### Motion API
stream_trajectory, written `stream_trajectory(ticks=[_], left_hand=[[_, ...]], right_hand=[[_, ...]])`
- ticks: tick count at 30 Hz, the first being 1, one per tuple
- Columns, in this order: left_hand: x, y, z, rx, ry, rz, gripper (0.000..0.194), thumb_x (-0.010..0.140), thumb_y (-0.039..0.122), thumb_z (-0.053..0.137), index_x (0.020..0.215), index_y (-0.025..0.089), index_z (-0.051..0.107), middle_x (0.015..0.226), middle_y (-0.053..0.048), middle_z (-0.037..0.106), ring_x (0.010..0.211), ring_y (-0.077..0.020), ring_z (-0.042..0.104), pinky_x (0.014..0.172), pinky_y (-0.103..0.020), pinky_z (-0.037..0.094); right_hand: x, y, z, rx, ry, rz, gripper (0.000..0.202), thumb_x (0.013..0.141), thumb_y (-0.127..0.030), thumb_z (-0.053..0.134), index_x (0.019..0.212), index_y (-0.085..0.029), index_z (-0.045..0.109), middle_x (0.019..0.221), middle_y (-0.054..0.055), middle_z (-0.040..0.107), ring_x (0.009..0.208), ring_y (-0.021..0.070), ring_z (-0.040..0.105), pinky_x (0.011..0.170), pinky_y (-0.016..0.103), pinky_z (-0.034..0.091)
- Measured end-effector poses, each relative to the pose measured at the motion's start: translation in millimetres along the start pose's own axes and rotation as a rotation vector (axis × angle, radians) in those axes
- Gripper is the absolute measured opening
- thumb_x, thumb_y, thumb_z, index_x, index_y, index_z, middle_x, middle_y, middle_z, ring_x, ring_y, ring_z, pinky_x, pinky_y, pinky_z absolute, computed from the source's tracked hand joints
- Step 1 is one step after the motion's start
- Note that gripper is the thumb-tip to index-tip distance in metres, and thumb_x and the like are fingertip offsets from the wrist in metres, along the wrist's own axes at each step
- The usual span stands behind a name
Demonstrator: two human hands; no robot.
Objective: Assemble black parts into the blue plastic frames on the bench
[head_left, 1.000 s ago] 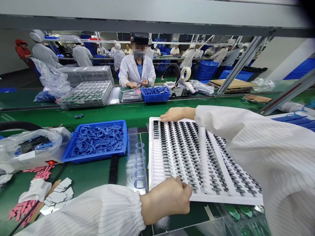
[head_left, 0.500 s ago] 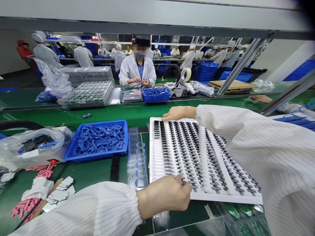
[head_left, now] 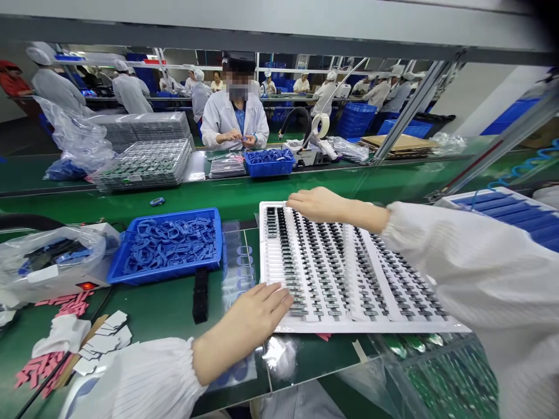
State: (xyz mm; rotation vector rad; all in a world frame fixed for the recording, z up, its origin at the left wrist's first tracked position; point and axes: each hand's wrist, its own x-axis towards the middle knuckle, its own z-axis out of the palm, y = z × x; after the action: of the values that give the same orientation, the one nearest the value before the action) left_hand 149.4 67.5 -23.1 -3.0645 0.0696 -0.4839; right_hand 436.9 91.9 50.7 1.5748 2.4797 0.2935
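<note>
A white tray [head_left: 273,265] lies in front of me, with rows of small dark and green parts [head_left: 321,270] standing in its slots; they look like little circuit boards. Bare slots show along its left side. My left hand [head_left: 262,308] rests flat over the tray's front left corner, fingers stretched out and holding nothing visible. At the tray's back edge, near the left corner, my right hand [head_left: 318,205] lies palm down with its fingers extended over the parts. Its thumb is hidden.
A blue bin [head_left: 209,265] of blue plastic frames stands left, beside clear film with oval stickers [head_left: 238,256]. Pink pieces [head_left: 39,369] and white cards [head_left: 107,340] lie farther left. Green circuit boards [head_left: 449,372] sit front right. A co-worker [head_left: 236,119] sits opposite.
My left hand has opened from a pinch at the tray's front edge and moved left to its corner. My right hand has flattened over the back edge. The view has shifted slightly.
</note>
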Motion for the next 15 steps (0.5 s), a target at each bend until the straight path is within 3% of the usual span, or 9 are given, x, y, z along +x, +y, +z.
stream_trajectory(ticks=[4, 6, 8, 11, 15], left_hand=[[-13, 9, 4.1, -0.059, -0.027, -0.03, 0.032, 0.089, 0.01, 0.042, 0.12, 0.012, 0.05, 0.123, -0.007, 0.059, 0.115, -0.021, 0.052, 0.096, -0.035, 0.042], [-12, 15, 8.6, -0.074, -0.024, -0.036, 0.033, 0.088, 0.009, 0.042, 0.12, 0.012, 0.05, 0.124, -0.007, 0.058, 0.116, -0.0211, 0.051, 0.098, -0.036, 0.041], [-10, 21, 13.7, -0.079, -0.01, -0.037, 0.034, 0.088, 0.008, 0.042, 0.121, 0.012, 0.05, 0.122, -0.007, 0.059, 0.115, -0.0207, 0.051, 0.098, -0.035, 0.041], [-7, 25, 19.5, -0.07, 0.016, -0.029, 0.034, 0.088, 0.007, 0.042, 0.121, 0.01, 0.049, 0.119, -0.008, 0.06, 0.113, -0.0206, 0.052, 0.097, -0.035, 0.043], [-8, 25, 20.3, -0.073, 0.034, -0.009, 0.035, 0.087, 0.007, 0.044, 0.121, 0.009, 0.049, 0.118, -0.009, 0.06, 0.112, -0.0207, 0.052, 0.096, -0.035, 0.043]], right_hand=[[-47, -68, -14, 0.073, -0.031, -0.102, 0.014, 0.089, -0.026, 0.045, 0.096, -0.017, 0.054, 0.084, 0.004, 0.061, 0.07, 0.0135, 0.054, 0.051, 0.024, 0.029], [-66, -99, -13, 0.091, -0.08, -0.165, 0.007, 0.084, -0.02, 0.05, 0.088, -0.018, 0.054, 0.073, 0.001, 0.059, 0.059, 0.012, 0.052, 0.044, 0.026, 0.024], [-78, -121, -8, 0.083, -0.108, -0.206, 0.016, 0.08, -0.011, 0.05, 0.094, -0.017, 0.054, 0.07, 0.001, 0.058, 0.053, 0.0121, 0.05, 0.041, 0.028, 0.018], [-83, -137, 2, 0.026, -0.084, -0.241, 0.027, 0.081, -0.005, 0.046, 0.106, -0.014, 0.052, 0.071, 0.002, 0.058, 0.05, 0.013, 0.049, 0.041, 0.03, 0.016], [-75, -141, 8, -0.065, -0.037, -0.322, 0.017, 0.089, -0.009, 0.04, 0.096, -0.013, 0.055, 0.069, 0.003, 0.057, 0.054, 0.0141, 0.05, 0.042, 0.03, 0.022]])
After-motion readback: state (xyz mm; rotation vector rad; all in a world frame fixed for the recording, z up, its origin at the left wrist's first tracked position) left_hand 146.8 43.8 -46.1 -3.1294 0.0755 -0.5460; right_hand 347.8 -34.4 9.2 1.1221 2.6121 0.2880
